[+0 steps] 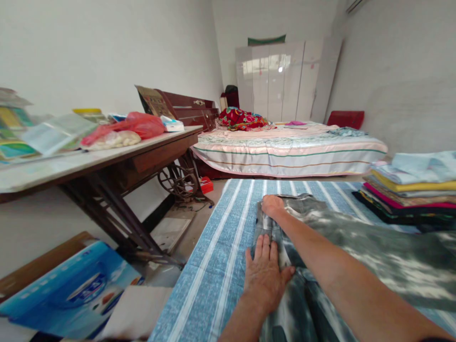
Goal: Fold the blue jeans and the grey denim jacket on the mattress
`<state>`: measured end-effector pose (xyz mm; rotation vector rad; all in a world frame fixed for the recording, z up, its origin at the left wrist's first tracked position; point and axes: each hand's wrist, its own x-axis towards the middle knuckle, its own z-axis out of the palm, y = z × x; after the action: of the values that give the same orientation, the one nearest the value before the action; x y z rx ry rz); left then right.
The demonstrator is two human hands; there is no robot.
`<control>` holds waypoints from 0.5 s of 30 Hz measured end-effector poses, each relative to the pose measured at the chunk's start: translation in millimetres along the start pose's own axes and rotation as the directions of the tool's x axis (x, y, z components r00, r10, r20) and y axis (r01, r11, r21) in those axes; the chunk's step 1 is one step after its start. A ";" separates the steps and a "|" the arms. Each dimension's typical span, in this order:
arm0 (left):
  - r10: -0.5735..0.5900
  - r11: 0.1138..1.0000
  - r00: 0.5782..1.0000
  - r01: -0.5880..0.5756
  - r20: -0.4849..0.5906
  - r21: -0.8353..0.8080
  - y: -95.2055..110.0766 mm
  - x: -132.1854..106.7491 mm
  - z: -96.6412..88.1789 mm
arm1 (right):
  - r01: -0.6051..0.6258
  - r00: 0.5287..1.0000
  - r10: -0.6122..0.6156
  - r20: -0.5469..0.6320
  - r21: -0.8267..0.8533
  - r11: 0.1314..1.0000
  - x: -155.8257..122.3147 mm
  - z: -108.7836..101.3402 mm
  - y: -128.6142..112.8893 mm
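A pair of grey tie-dye trousers (342, 232) lies on the blue striped cloth (213, 266). One part stretches off to the right and another comes down toward me. My left hand (265, 273) rests flat on the trousers near their left edge, fingers spread and thumb out. Beyond it, my right hand (273, 207) is closed on the trousers at their far left corner. Its forearm crosses over the fabric, hiding some of it. To the right stands a stack of folded clothes (413, 194).
A sewing machine table (160, 142) stands left, with a red plastic bag (135, 126) and other items on top. Below it are a blue printed box (81, 294) and cardboard. A large bed (285, 159) is ahead, before a white wardrobe (274, 85).
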<state>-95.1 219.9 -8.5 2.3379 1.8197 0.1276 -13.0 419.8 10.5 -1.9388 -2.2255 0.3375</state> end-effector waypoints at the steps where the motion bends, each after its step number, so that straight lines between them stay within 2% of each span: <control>1: -0.003 1.000 1.000 0.003 0.003 0.009 -0.3 0.2 -0.9 | 0.007 1.000 -0.007 -0.013 -0.004 1.000 -2.9 -0.3 -3.2; 4: -0.005 0.999 1.000 0.005 -0.003 0.036 0.1 0.5 -3.6 | 0.039 0.998 -0.039 -0.058 0.000 0.999 -12.6 -10.0 -6.8; 7: -0.008 0.999 1.000 0.007 0.011 0.044 3.0 0.0 -9.9 | 0.065 0.994 -0.064 -0.086 0.010 0.998 -25.6 -30.6 11.3; 10: -0.010 0.999 1.000 0.009 0.028 0.041 5.4 1.7 -25.4 | 0.043 0.998 -0.041 -0.052 0.028 0.999 -44.4 -54.9 58.6; 13: -0.016 0.999 0.997 0.019 -0.072 0.039 3.0 14.4 -46.2 | 0.001 1.000 -0.001 0.008 0.081 0.997 -69.3 -77.4 124.4; 15: -0.029 0.999 0.988 0.036 -0.150 0.040 -0.9 32.3 -56.8 | -0.019 1.000 0.016 0.022 0.147 0.989 -88.4 -89.2 167.4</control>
<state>-97.8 256.2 45.8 2.3843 1.9457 0.2689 183.1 359.0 51.0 -1.8877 -2.1315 0.5111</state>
